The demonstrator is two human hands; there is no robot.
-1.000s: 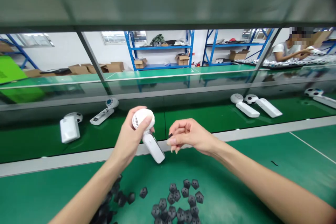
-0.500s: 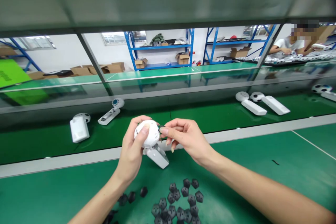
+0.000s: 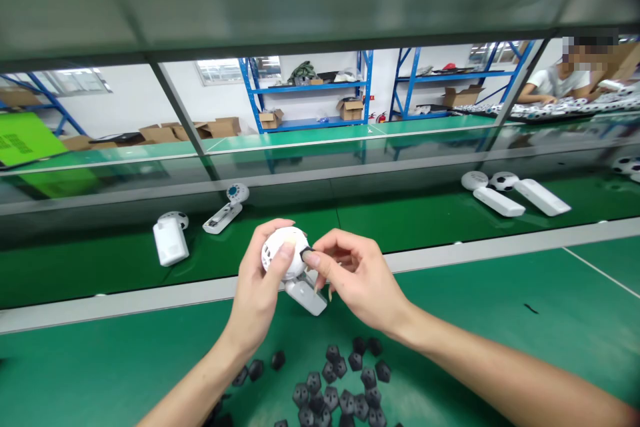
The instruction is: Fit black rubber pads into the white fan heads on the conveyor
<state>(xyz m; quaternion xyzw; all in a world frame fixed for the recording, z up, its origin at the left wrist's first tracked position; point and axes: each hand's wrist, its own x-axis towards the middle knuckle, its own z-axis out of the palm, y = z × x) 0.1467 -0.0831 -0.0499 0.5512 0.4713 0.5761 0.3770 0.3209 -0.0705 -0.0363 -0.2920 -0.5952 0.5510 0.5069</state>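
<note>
White device [image 3: 294, 271] sits clamped inside left grip [image 3: 257, 295], black piece [image 3: 303, 253] pinched in right grip [image 3: 364, 279].

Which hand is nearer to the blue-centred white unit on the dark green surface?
The left hand: it grips another white unit, below and right of the blue-centred unit in the picture. The right hand, pinching a black piece, is farther right.

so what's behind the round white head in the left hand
Behind the round white head, the green conveyor belt shows; fingers of the left hand curl over the head's upper edge. Its far side is hidden.
</note>
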